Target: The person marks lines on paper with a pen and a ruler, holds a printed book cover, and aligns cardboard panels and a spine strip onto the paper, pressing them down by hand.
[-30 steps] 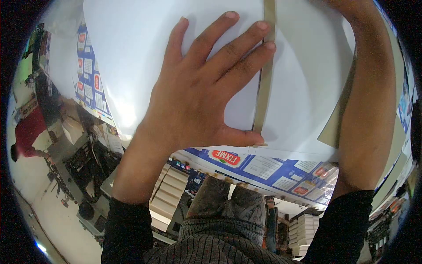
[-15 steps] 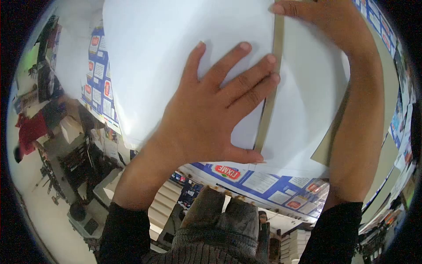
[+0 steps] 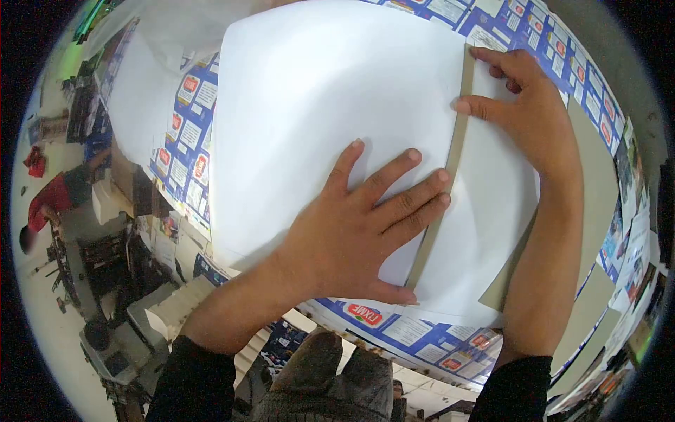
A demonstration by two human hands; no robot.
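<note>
A large white sheet of paper (image 3: 295, 141) lies before me, with a narrow grey-brown strip of cardboard (image 3: 458, 137) running lengthwise over it. My left hand (image 3: 373, 225) rests flat on the paper, fingers spread. Its fingertips meet the strip's left edge, and its thumb lies by the strip's near end. Up at the far end, my right hand (image 3: 524, 105) has its index fingertip at the strip's top. The right thumb reaches across the strip lower down, apart from the index finger, while the other fingers are partly curled. More white paper (image 3: 485, 211) shows right of the strip.
Blue printed sheets (image 3: 422, 341) with red labels cover the surface beneath. Grey-brown board (image 3: 594, 183) lies at the right, partly behind my forearm. Another white sheet (image 3: 144, 105) is at the far left. A person in red (image 3: 53, 197) is beyond, near dark machinery (image 3: 109, 257).
The view has shifted, so paper, strip and both hands appear lower. My right index finger and the strip's far end now show. My left hand keeps its place along the strip.
</note>
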